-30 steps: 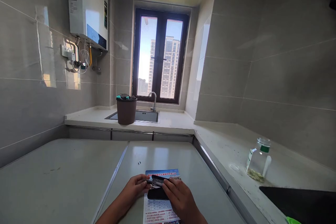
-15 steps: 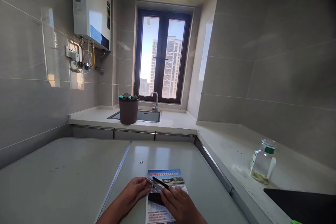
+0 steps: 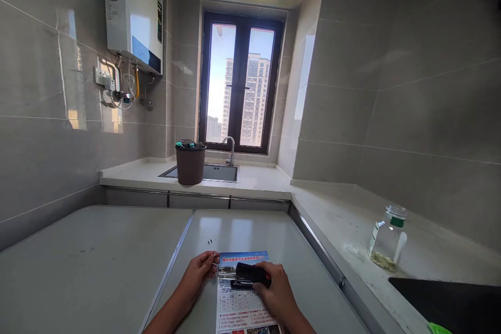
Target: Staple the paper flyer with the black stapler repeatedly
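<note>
A black stapler (image 3: pixel 250 275) with a bare metal front part lies sideways over the printed leaflet (image 3: pixel 242 305). My right hand (image 3: pixel 277 289) is closed around its rear end, thumb on the near side. My left hand (image 3: pixel 199 271) is just left of the stapler's metal tip, apart from it, beside the leaflet's upper left edge. Its thumb and forefinger are pinched together at a tiny light bit too small to name. Beyond that hand, a few tiny dark pieces (image 3: pixel 210 241) lie on the pale tabletop (image 3: pixel 117 271).
To the right, a glass jar (image 3: pixel 387 240) with a little pale content and a clear lid (image 3: pixel 351 248) stand on the white counter (image 3: pixel 329 209). A brown bucket (image 3: pixel 190 165) stands at the sink (image 3: pixel 221 173) under the window. A black panel (image 3: pixel 450 305) is at lower right.
The stapler has turned over to lie sideways, its metal part pointing left. My left hand has come off it and moved slightly up and left. My right hand has shifted its grip to the rear.
</note>
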A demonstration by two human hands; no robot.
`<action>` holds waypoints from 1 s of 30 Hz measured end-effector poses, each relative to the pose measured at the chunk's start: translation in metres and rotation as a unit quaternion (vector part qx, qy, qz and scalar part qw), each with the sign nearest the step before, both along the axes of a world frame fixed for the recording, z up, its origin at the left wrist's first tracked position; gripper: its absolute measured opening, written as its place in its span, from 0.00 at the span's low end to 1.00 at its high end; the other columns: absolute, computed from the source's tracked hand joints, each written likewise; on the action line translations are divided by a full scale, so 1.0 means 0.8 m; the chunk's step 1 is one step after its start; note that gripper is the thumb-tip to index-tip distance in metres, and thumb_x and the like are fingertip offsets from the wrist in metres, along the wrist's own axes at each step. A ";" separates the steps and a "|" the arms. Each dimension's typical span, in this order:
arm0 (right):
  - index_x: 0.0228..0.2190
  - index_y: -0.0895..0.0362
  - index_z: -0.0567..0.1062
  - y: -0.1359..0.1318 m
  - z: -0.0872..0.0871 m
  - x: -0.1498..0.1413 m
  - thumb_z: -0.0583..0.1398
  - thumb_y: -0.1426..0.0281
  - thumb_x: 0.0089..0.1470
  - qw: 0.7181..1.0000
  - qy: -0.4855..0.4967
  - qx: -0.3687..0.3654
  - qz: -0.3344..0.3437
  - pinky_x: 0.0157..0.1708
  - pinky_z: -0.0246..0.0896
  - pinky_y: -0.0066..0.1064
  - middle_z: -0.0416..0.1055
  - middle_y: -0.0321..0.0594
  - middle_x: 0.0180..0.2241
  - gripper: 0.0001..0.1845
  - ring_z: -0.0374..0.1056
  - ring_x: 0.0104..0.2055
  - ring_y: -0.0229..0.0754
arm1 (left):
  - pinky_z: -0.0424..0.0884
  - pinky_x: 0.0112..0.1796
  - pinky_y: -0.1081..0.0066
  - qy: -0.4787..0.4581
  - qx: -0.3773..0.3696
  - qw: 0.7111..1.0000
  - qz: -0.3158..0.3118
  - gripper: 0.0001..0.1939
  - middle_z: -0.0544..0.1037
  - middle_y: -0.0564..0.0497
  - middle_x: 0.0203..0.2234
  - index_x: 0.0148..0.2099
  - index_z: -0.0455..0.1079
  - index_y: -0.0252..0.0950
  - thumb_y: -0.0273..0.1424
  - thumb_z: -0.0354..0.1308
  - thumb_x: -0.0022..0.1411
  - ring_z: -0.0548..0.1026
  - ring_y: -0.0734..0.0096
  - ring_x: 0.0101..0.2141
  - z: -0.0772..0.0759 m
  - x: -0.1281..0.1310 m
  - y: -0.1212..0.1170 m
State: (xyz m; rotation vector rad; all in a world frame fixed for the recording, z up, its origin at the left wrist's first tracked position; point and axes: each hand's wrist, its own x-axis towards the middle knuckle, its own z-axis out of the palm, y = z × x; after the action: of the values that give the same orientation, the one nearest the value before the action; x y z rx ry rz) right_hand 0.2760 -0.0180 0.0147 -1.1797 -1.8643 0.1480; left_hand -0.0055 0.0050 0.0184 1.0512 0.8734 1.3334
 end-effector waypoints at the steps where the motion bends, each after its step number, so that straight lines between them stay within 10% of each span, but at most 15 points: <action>1: 0.40 0.53 0.81 0.001 -0.003 0.000 0.65 0.71 0.48 1.000 0.000 0.018 0.006 0.36 0.70 0.37 0.80 0.42 0.35 0.14 0.74 0.36 0.50 | 0.62 0.27 0.74 0.026 0.018 0.999 -0.007 0.27 0.76 0.50 0.29 0.39 0.79 0.32 0.52 0.71 0.51 0.68 0.74 0.25 0.001 0.001 -0.001; 11: 0.42 0.53 0.75 -0.015 0.037 -0.013 0.61 0.68 0.61 0.991 -0.060 0.122 0.019 0.43 0.68 0.40 0.75 0.42 0.38 0.07 0.71 0.40 0.48 | 0.63 0.37 0.69 0.164 0.153 0.968 -0.109 0.24 0.75 0.47 0.30 0.35 0.82 0.33 0.51 0.63 0.61 0.70 0.64 0.34 0.010 0.015 -0.018; 17: 0.48 0.55 0.74 -0.044 0.055 -0.080 0.57 0.71 0.66 0.951 -0.123 0.236 0.156 0.40 0.68 0.37 0.75 0.44 0.40 0.10 0.70 0.40 0.46 | 0.62 0.36 0.69 0.179 0.175 0.955 -0.156 0.25 0.71 0.48 0.27 0.33 0.84 0.34 0.53 0.64 0.59 0.66 0.65 0.32 0.019 0.018 -0.032; 30: 0.43 0.56 0.75 -0.043 0.067 -0.111 0.55 0.75 0.67 0.935 -0.098 0.311 0.142 0.39 0.69 0.36 0.79 0.43 0.37 0.09 0.72 0.38 0.44 | 0.61 0.35 0.69 0.137 0.157 0.970 -0.124 0.30 0.67 0.51 0.26 0.25 0.77 0.33 0.58 0.64 0.54 0.62 0.67 0.30 0.033 0.015 -0.041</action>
State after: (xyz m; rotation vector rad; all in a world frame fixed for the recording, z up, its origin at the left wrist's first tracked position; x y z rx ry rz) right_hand 0.1869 -0.0523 0.0682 -0.5002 -2.0308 -0.3921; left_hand 0.0066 -0.0275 0.0452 1.5677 0.7129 1.1522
